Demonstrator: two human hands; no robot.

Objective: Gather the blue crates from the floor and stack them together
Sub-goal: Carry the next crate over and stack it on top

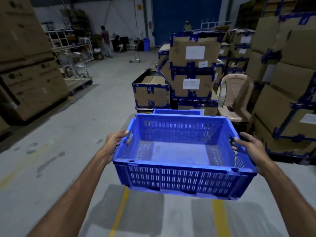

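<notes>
Both forearms reach forward from the bottom edge, carrying a blue crate (181, 168) between them above the floor (68, 134). On the crate's left short side, the left hand (113, 141) grips the rim, its thumb over the top edge by the handle slot and its fingers hidden behind the wall. On the opposite short side, the right hand (249, 146) grips the rim the same way, thumb on top, fingers curled around the outside. Held level and open side up, the crate has nothing inside. Just beyond the hands, past the crate's far wall, the rim of a second crate (177, 111) shows lower down. Behind it stand taped boxes (193, 65). Ahead of the right hand is a plastic chair (236, 96) with a small dark object on its seat. Two yellow lines (119, 211) run along the floor under the forearms.
</notes>
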